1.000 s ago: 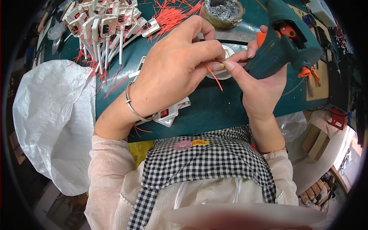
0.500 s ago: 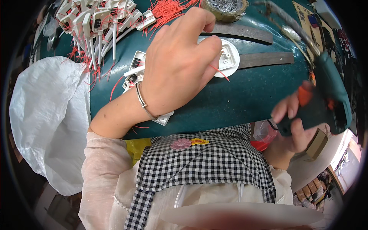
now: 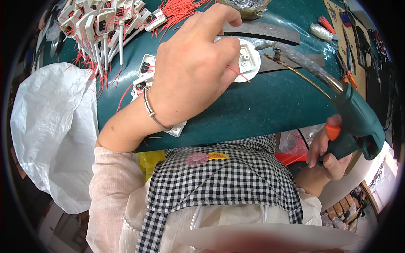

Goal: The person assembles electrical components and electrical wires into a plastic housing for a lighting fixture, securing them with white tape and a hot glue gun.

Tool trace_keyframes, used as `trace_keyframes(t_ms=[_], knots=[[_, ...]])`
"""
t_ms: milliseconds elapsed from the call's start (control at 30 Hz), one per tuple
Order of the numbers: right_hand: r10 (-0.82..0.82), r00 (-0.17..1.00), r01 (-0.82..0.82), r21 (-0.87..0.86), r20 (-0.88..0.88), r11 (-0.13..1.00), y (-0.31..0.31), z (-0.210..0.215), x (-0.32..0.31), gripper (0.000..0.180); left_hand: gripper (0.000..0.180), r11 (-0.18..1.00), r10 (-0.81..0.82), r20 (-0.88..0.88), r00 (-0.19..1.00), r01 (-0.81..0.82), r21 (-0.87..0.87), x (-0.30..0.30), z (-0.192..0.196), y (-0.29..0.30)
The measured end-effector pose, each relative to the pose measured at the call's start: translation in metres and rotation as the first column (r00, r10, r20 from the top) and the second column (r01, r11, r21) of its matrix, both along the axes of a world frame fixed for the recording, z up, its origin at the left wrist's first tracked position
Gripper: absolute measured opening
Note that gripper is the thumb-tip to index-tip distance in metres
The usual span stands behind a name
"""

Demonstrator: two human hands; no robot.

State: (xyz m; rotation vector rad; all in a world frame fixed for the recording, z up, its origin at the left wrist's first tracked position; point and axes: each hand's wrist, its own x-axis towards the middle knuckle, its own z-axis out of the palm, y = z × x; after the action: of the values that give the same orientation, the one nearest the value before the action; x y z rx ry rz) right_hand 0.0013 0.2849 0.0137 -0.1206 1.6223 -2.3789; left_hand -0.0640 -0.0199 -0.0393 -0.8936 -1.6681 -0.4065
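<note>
My left hand is over the green worktop, its fingers closed on a round white plastic part with a thin red wire sticking out beside the fingers. A metal bracelet sits on that wrist. My right hand is low at the right, off the table's edge, gripping a green gun-shaped tool with an orange trigger. The tool's long metal nozzle points up and left toward the white part, ending a little to its right.
A cluster of white plastic parts with red wires lies at the top left. More white parts sit under my left wrist. Two flat metal strips lie behind. A white plastic sack hangs at the left.
My right hand with the green tool went from the white part down off the table's right edge, then rose a little, its nozzle now aimed back at the part. My left hand stayed.
</note>
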Motion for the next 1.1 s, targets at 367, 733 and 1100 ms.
trace_keyframes(t_ms=[367, 733, 1100], knots=[[0.005, 0.993, -0.015, 0.081, 0.117, 0.997, -0.003, 0.009, -0.013, 0.076, 0.01, 1.0, 0.006, 0.099, 0.995, -0.005, -0.011, -0.001, 0.012, 0.004], [0.107, 0.983, -0.122, 0.089, 0.151, 0.989, -0.009, 0.015, -0.028, 0.057, 0.009, 0.984, 0.17, 0.529, 0.832, -0.119, -0.13, 0.022, 0.046, 0.008], [0.092, 0.977, -0.116, 0.122, 0.191, 0.986, -0.013, 0.019, -0.032, 0.056, 0.008, 0.945, 0.328, 0.814, 0.48, -0.172, -0.279, 0.033, 0.071, 0.009]])
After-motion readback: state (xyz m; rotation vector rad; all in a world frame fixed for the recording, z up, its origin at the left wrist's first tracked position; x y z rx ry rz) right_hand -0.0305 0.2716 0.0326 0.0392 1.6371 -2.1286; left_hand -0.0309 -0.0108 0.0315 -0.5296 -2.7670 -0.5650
